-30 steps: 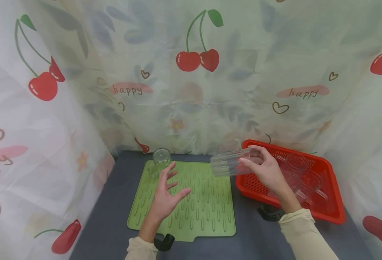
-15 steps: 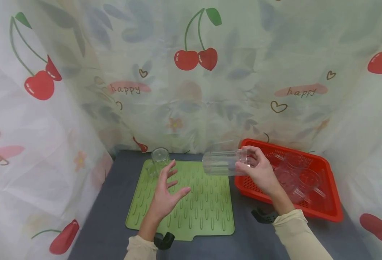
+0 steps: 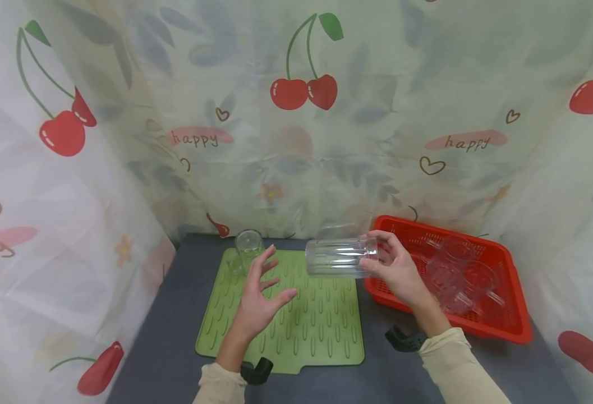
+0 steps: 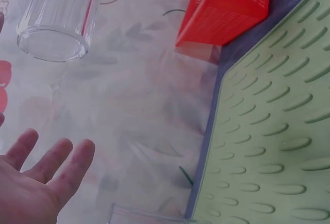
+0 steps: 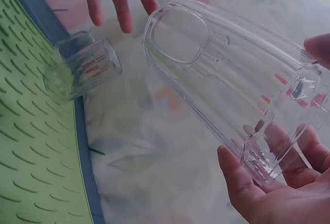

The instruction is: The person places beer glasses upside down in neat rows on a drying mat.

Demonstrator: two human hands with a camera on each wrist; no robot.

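Observation:
My right hand [image 3: 394, 269] grips a clear ribbed mug [image 3: 334, 258] by one end, fingers and thumb spread around it. The mug lies sideways in the air over the right part of the green ridged mat [image 3: 281, 348], its far end pointing left. In the right wrist view the ribbed side of this mug [image 5: 221, 80] fills the middle. My left hand [image 3: 258, 303] hovers over the mat with fingers spread and nothing in it. Just beyond those fingers a second clear mug [image 3: 249, 249] stands at the mat's back left corner, handle to the left, partly hidden by the hand.
A red plastic basket [image 3: 515, 280] sits to the right of the mat, with several clear mugs [image 3: 460, 275] lying in it. The dark table [image 3: 165, 342] ends at a patterned curtain [image 3: 296, 185] at the back and sides.
My right hand has carried the mug left, from the basket's left edge to over the mat, and the mug has turned level. The left hand has hardly moved.

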